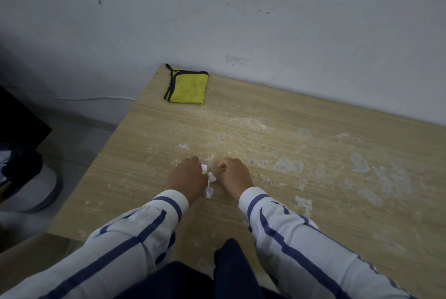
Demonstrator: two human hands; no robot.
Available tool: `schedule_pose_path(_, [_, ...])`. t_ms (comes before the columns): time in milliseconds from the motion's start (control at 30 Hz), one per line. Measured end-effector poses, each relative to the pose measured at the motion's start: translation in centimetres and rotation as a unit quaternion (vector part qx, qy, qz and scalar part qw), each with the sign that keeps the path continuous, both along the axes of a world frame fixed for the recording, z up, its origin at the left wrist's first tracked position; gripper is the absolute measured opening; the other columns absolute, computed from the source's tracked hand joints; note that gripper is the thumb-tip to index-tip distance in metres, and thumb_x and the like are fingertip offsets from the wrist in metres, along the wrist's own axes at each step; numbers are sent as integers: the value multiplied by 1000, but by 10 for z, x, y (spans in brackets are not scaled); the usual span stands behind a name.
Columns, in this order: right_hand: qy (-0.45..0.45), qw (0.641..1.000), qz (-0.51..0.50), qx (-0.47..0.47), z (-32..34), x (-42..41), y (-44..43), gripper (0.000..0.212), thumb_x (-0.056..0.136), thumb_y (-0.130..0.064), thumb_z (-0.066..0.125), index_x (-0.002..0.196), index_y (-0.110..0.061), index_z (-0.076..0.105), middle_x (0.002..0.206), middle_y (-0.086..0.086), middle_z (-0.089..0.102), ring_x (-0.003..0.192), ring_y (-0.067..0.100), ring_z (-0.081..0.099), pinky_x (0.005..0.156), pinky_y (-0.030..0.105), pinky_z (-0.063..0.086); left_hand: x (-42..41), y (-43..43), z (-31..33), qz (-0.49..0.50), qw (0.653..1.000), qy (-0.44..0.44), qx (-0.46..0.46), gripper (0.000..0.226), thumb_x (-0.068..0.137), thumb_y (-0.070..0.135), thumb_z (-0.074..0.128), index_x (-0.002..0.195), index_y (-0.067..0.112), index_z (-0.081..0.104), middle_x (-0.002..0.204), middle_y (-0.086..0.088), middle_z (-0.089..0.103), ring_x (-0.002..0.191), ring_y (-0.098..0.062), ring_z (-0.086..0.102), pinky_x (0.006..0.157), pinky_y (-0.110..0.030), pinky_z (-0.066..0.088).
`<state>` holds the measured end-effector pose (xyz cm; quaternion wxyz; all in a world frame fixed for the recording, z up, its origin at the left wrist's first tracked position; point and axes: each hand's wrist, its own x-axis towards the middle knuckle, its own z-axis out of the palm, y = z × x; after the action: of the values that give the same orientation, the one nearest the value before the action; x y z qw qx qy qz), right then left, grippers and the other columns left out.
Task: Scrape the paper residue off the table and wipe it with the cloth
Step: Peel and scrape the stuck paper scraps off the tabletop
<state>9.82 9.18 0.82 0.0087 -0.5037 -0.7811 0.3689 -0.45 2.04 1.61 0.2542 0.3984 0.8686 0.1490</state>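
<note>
Head camera, looking down, and your two hands are side by side at the middle of the table, knuckles up, both curled tight. Your left hand (187,177) is closed around crumpled white scraps of peeled paper (209,184), which spill out along its inner edge down toward the wrist. Your right hand (233,175) is balled into a fist just beside it, thumb side toward the scraps; whether it pinches any of that paper, I cannot tell from here. Both striped white-and-blue shirt sleeves (284,226) reach in from the bottom of the view, cuffs at the wrists. Under your fists lies the light wood-grain table (149,202), and its surface is blotchy: pale, whitish patches of stuck paper residue (288,165) sit just right of your right hand and spread on toward the right edge, with smaller flecks ahead of your knuckles. Farther out, near the table's far left corner and well apart from your hands, the folded yellow cloth with black trim (187,87) lies flat on the wood, nothing touching it. Behind the table stands a scuffed pale grey wall (241,21), and off the left side there is grey floor (79,134).
</note>
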Motion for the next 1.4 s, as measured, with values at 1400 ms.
schedule_pose_path(1400, [-22,976,171,136,-24,26,121,27,92,-16,44,114,-9,57,117,11,52,107,27,45,91,37,39,86,83,-63,-19,995,100,-17,67,99,43,15,146,5,-12,157,-12,-13,144,-24,-14,117,-37,-8])
